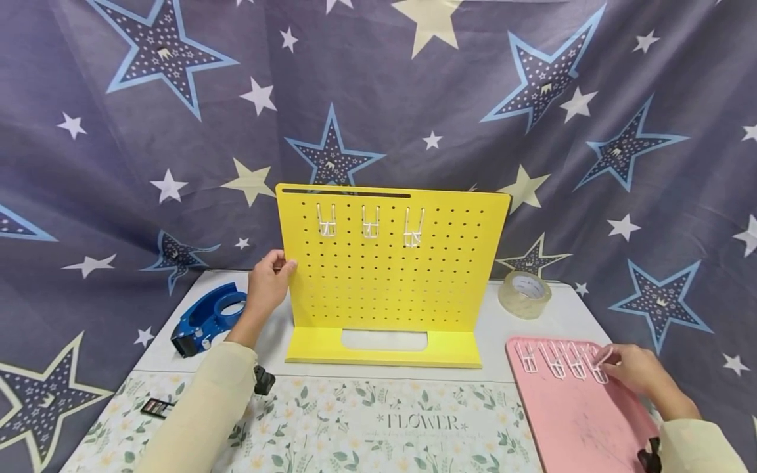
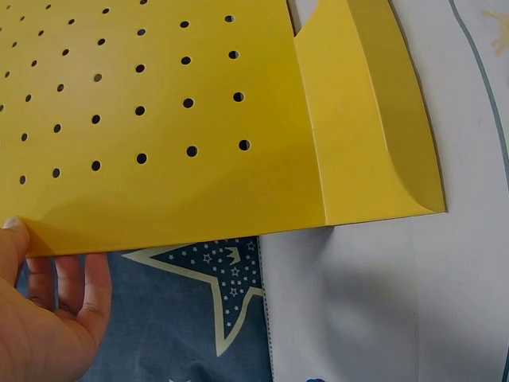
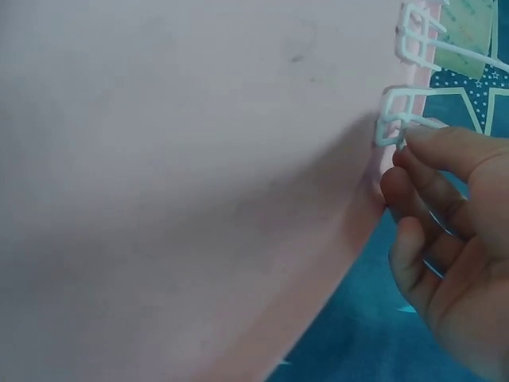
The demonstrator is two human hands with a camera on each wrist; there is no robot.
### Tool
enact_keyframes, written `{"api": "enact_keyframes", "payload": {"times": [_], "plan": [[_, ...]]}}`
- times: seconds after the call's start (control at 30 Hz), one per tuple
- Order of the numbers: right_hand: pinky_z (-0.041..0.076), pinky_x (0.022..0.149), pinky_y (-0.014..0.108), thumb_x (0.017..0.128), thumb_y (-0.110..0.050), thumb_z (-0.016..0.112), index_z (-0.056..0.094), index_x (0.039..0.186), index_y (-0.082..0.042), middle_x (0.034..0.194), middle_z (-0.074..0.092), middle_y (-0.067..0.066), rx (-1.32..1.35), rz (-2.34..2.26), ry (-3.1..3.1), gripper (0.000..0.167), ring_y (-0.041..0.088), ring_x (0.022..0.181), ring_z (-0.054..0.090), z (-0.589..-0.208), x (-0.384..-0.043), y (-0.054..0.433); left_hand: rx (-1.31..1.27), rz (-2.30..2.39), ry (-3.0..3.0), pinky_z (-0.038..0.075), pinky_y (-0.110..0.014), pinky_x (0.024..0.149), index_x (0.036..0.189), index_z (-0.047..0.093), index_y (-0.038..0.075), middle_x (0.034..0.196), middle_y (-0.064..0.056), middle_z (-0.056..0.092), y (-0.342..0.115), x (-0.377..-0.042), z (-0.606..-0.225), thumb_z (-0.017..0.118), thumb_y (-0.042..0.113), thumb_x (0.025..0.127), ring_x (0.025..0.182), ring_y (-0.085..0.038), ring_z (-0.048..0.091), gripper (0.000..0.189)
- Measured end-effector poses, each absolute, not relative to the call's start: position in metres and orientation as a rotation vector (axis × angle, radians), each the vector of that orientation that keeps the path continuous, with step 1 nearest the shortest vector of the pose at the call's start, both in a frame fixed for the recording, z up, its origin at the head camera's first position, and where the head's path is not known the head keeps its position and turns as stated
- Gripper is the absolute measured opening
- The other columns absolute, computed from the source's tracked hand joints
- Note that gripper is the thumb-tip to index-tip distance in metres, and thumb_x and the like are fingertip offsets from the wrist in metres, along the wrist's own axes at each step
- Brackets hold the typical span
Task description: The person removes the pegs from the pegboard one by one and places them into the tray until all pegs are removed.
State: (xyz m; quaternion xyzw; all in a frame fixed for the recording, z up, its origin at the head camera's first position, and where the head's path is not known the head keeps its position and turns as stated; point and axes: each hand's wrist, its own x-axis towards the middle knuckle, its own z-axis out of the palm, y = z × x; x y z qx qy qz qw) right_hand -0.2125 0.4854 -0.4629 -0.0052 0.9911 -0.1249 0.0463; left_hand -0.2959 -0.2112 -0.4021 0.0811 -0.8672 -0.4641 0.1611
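A yellow pegboard (image 1: 384,270) stands upright on its folded base. My left hand (image 1: 267,289) grips its left edge; the left wrist view shows the thumb in front and the fingers behind the edge. Three white wire hooks, a left one (image 1: 327,228), a middle one (image 1: 370,230) and a right one (image 1: 412,237), hang in the upper rows of holes. On the right, my right hand (image 1: 635,369) pinches the rightmost white hook (image 3: 390,119) at the far end of a pink tray (image 1: 573,420). Several similar hooks (image 1: 556,361) lie in a row beside it.
A blue tape dispenser (image 1: 207,322) sits left of the pegboard, and a roll of clear tape (image 1: 524,295) stands behind the tray. A small black object (image 1: 156,408) lies at the front left. Floral cloth (image 1: 378,420) covers the table's near part; a starry curtain (image 1: 378,85) hangs behind.
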Motion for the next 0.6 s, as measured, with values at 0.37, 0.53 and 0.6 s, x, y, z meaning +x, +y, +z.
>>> {"api": "enact_keyframes", "payload": {"times": [0.37,0.53,0.6], "plan": [[0.052,0.072,0.056,0.086,-0.008,0.072,0.070,0.107,0.001,0.093,0.074,0.017,-0.125,-0.393,3.127,0.023,0.038,0.084,0.068,-0.415,-0.212,0.484,0.219,-1.314,-2.466,0.055,-0.046,0.095,0.123,0.061,0.008,0.117,-0.016,0.067,-0.210,-0.295,-0.402,0.057,0.028,0.105,0.104,-0.031,0.062,0.027],[0.049,0.077,0.062,0.087,-0.011,0.073,0.070,0.110,0.001,0.097,0.075,0.021,-0.209,-0.369,3.224,0.026,0.047,0.092,0.068,-0.393,-0.212,0.468,0.218,-1.309,-2.465,0.056,-0.047,0.096,0.123,0.061,0.007,0.118,-0.017,0.067,-0.210,-0.296,-0.403,0.058,0.028,0.105,0.106,-0.032,0.063,0.028],[0.049,0.076,0.061,0.087,-0.012,0.073,0.070,0.110,0.001,0.097,0.075,0.020,-0.228,-0.367,3.256,0.027,0.045,0.091,0.069,-0.388,-0.212,0.456,0.216,-1.312,-2.471,0.055,-0.047,0.096,0.123,0.061,0.008,0.118,-0.017,0.067,-0.210,-0.296,-0.403,0.057,0.029,0.105,0.107,-0.032,0.063,0.028]]}}
